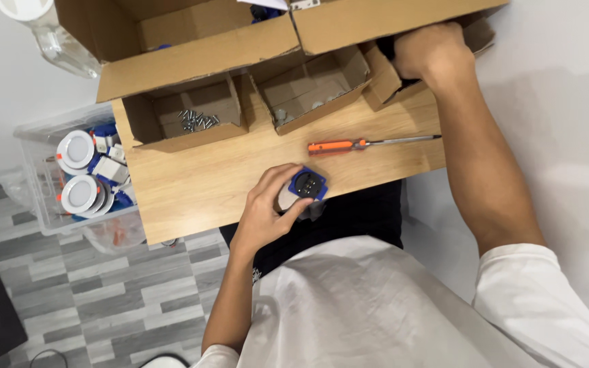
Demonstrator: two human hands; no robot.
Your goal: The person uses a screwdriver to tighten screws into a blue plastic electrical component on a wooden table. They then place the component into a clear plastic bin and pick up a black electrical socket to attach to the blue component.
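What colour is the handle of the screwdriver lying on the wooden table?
Bright orange handle, with a silver metal shaft, seen in the head view.

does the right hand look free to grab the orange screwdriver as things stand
Probably not at once: the right hand is reaching into a cardboard box at the table's far edge. Once withdrawn, the orange screwdriver lies uncovered on the wooden table, close below that hand.

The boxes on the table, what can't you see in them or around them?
- Right hand, head view: its fingertips reach into a small box; the flaps hide what they touch.
- Big box: cut off by the top edge.
- Screws: too small to count.
- Blue part held by the left hand: fingers cover its underside.
- Clear bin: the table hides its right side.
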